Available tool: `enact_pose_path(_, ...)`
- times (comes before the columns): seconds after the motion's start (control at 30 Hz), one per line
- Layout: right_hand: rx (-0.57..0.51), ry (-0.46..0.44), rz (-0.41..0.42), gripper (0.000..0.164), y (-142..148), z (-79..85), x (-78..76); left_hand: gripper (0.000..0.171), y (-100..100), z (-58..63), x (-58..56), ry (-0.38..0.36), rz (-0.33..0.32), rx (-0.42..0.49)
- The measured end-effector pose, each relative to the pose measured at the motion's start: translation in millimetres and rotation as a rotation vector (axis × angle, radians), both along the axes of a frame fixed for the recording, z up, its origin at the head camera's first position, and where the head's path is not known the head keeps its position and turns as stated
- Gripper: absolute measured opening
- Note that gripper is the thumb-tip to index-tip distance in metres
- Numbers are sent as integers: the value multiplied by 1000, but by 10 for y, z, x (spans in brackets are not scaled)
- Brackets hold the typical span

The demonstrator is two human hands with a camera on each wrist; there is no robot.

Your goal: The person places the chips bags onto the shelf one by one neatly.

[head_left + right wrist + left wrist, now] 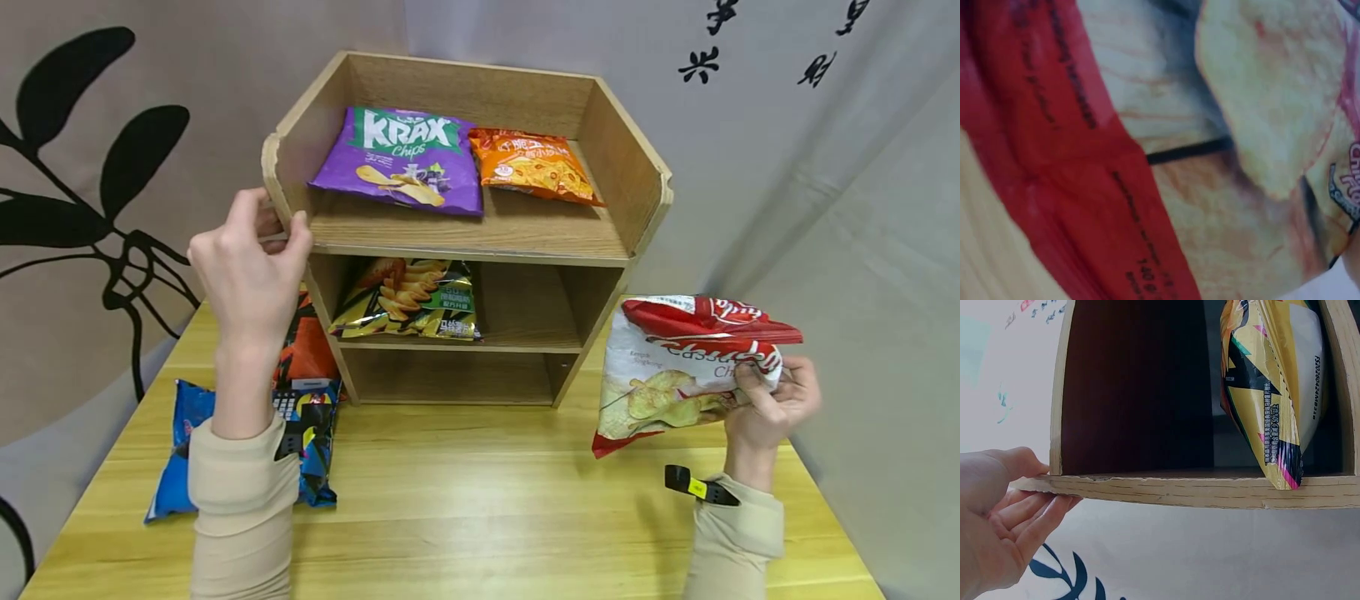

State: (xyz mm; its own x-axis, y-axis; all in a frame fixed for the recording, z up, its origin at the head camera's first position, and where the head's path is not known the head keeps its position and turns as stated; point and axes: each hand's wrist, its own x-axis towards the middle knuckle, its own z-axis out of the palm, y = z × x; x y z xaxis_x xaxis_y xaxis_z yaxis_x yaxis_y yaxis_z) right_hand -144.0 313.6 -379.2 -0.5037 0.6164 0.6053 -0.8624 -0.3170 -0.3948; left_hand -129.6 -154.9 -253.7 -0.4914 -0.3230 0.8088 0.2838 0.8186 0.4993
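My left hand (255, 258) grips the left side panel of a wooden shelf (472, 254). In the left wrist view its thumb lies on one side of the panel and its fingers on the other. To the right of the shelf, my right hand (772, 408) pinches the right edge of a red and white bag of cassava chips (660, 375), which hangs tilted above the table. That bag fills most of the right wrist view, blurred, with its red band (1079, 156) up close. A purple bag of Krax chips (408, 162) and an orange snack bag (532, 167) lie on the top tier.
A black and gold chip bag (412, 300) lies at the left of the middle tier, its corner over the front edge. Left of the shelf, a blue bag (318, 467) and an orange-red bag (309, 350) lie on the wooden table (480, 500), partly behind my left forearm.
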Motion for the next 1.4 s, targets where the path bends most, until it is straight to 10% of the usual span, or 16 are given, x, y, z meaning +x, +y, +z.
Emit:
enact_pose_path(0.5, 366, -164, 286, 34, -790, 95, 117, 25, -2, 6, 3, -8, -4, 7)
enact_pose_path(1.1, 374, -599, 142, 23, -1418, 222, 217, 24, 1, 8, -7, -20, 0, 34)
enact_pose_path(1.4, 475, -726, -59, 17, -1541, 281, 186, 26, -4, -4, -10, -17, 1, 20)
